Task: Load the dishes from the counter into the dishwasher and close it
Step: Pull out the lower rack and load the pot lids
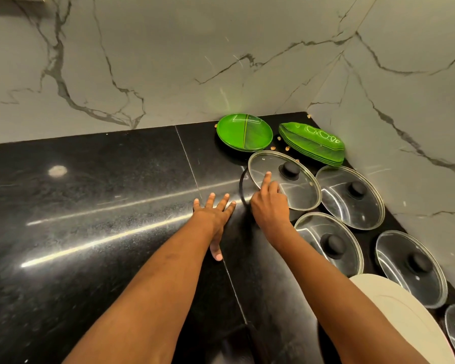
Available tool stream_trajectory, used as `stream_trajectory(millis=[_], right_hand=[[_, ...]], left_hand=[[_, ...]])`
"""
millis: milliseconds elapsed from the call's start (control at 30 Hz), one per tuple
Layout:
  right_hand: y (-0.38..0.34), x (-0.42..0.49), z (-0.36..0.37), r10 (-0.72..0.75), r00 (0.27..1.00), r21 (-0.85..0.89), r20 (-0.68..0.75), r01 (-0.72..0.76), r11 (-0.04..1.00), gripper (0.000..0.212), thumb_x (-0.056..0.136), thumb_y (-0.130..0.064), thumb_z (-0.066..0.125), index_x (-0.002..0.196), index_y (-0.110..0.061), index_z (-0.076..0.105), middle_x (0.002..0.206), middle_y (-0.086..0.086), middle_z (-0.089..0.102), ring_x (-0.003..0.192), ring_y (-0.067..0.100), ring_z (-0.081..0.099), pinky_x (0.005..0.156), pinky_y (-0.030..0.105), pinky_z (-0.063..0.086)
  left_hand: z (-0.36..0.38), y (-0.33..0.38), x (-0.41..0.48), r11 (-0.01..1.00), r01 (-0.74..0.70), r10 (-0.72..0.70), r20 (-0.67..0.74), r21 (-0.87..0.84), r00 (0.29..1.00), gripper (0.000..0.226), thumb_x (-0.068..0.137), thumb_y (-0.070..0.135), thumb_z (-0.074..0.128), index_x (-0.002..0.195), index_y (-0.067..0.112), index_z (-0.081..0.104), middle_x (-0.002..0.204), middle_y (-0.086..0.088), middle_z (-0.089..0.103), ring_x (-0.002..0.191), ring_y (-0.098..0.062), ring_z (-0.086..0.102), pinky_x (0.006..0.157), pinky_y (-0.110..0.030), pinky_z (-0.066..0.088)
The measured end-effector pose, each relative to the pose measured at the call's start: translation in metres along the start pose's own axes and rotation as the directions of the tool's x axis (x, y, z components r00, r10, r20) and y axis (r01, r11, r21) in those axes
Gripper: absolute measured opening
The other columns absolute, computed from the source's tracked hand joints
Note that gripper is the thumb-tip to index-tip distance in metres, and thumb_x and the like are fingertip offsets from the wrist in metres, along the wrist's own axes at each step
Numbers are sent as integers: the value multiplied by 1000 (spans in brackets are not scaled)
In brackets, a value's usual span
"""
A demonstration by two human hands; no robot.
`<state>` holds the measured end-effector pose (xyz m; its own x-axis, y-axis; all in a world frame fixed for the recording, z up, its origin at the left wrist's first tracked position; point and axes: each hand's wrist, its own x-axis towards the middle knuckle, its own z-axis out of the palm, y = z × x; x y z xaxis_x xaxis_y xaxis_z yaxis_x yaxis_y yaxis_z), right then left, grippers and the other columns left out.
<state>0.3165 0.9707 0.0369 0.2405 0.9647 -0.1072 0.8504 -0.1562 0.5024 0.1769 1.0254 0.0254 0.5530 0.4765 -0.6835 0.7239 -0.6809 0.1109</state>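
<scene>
— What does your right hand have?
— My right hand holds the glass lid by its near left rim. My index finger lies straight on the glass, just short of the black knob. The other fingers curl at the rim. My thumb is hidden, so I cannot tell where it sits.
— Is the lid flat?
— No, it tilts, with its left edge raised off the black counter.
— And the left?
— My left hand rests flat on the counter just beside the lid, fingers straight and spread, gripping nothing.
— What lies round the lid?
— Behind it there is a stack of round green plates, and a stack of leaf-shaped green plates in the corner. To its right and nearer me lie four more lids. A white plate shows past my right forearm.
</scene>
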Motion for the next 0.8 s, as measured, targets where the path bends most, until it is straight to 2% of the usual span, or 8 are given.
stream_trajectory(millis=[100,233,367,467,533,633,700,800], right_hand=[[9,-6,-7,-20,1000,-31,3,20,999,22,92,-8,50,105,-8,67,136,37,46,115,37,55,61,29,49],[33,-7,-10,-51,991,-130,-124,35,991,20,75,-7,50,64,-16,64,93,32,68,65,28,64,39,23,41],[53,-9,-32,79,963,-76,-256,-102,992,22,66,-13,76,85,-15,64,84,23,67,61,26,66,44,27,47],[68,-8,-51,325,905,235,-276,-264,935,30,90,-3,48,118,-9,55,98,23,64,78,37,69,60,40,54],[76,-15,-59,578,785,554,-224,-384,738,37,93,0,39,125,-10,53,103,25,65,88,42,67,69,45,53],[89,-35,-60,843,513,887,159,-450,107,40,94,-4,42,129,-16,55,120,20,63,108,38,60,85,40,48],[85,-52,-46,811,454,905,370,-373,-205,42,92,-3,45,131,-16,48,125,15,59,113,34,56,88,35,43],[59,-81,-24,744,447,868,496,-225,-443,52,84,2,47,129,-22,40,120,11,58,100,32,60,85,38,51]], left_hand=[[1,-1,1,1000,-2,2,1,1,1000,152,57,47,92,152,26,-25,157,3,-36,144,-35,-29,114,-69,-4],[2,-2,1,1000,-8,8,-5,9,1000,153,56,48,92,152,26,-25,157,2,-35,144,-35,-28,114,-68,-3],[1,-2,-2,1000,-14,14,-15,4,1000,151,58,47,91,152,26,-24,157,2,-35,145,-35,-28,115,-68,-3],[0,-1,-4,1000,-22,22,-26,6,999,150,59,48,91,152,26,-25,157,2,-35,145,-35,-27,115,-67,-2],[1,-2,-6,999,-36,36,-53,-6,998,149,60,48,90,153,24,-23,159,2,-32,146,-35,-25,116,-66,-2],[11,-11,-13,995,-78,67,-153,-66,986,145,61,50,89,156,22,-17,162,-2,-23,148,-35,-18,119,-60,-2],[28,-19,-21,981,-104,58,-261,-165,964,139,65,54,85,157,21,-13,164,-5,-16,150,-34,-13,121,-56,-2],[62,-27,-35,957,-115,-9,-424,-266,906,114,82,64,65,157,21,-9,165,-5,-10,152,-29,-8,122,-52,-2]])
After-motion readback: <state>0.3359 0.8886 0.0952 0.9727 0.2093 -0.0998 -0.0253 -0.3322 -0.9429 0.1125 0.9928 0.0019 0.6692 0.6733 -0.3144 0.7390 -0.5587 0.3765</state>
